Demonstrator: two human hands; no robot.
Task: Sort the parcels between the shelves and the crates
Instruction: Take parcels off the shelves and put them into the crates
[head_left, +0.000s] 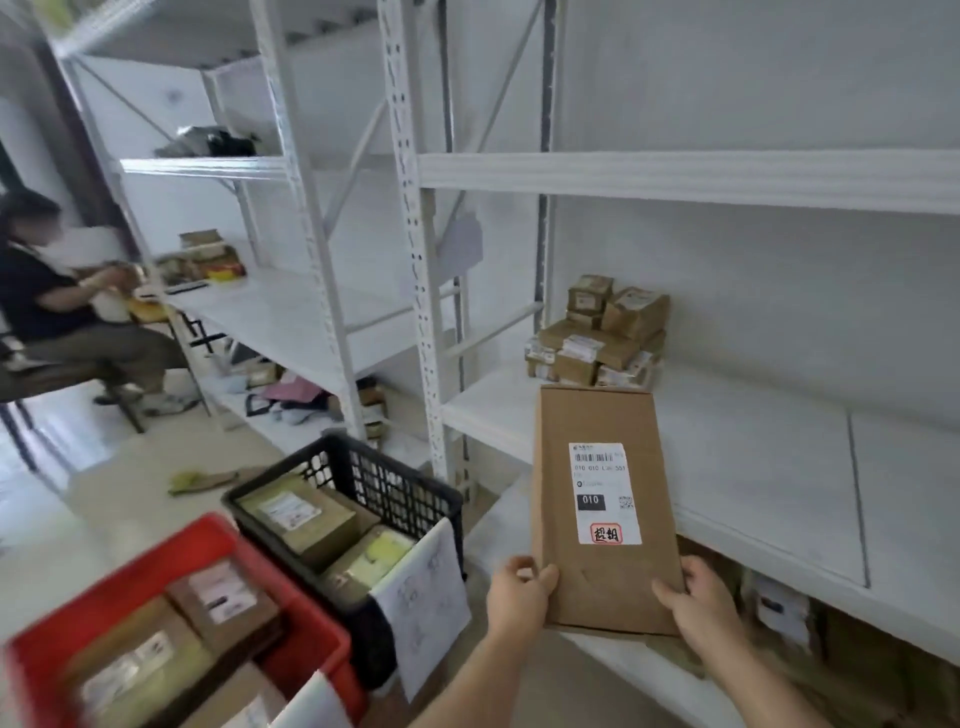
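Note:
I hold a long flat cardboard parcel (597, 415) with a white shipping label, lengthwise over the front edge of the white shelf board (753, 467). My left hand (519, 597) grips its near left corner and my right hand (698, 597) its near right corner. A stack of small brown parcels (597, 332) sits at the back of the same shelf. To the left, on the floor, a black crate (395, 483) and a red crate (291, 623) each hold several labelled parcels.
A paper sheet (421, 597) hangs on the black crate's near wall. White shelf uprights (415, 260) stand between the bays. A person (62, 312) sits on a stool at far left. More parcels lie on the left shelf (208, 254) and below.

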